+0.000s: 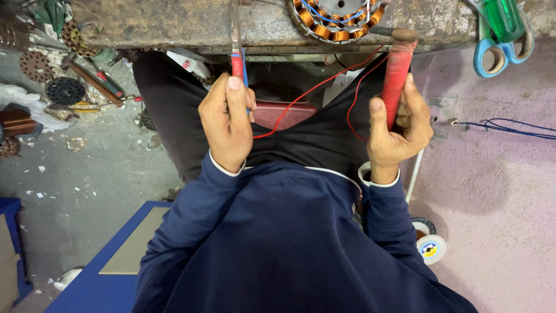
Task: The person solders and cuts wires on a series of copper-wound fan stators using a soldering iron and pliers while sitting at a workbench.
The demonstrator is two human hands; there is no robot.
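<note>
My left hand is closed around a thin tool with a red and blue handle, whose metal shaft points up onto the worn workbench. In my right hand I grip a thick red-handled tool like a soldering iron, its tip near a motor stator with copper windings on the bench edge. Red wires run from the stator down between my hands. A maroon object lies on my lap below them.
Blue-handled scissors and a green tool handle lie at the upper right. A blue wire trails over the pinkish floor. Tape rolls sit by my right elbow. Dark round motor parts and tools litter the grey floor at left.
</note>
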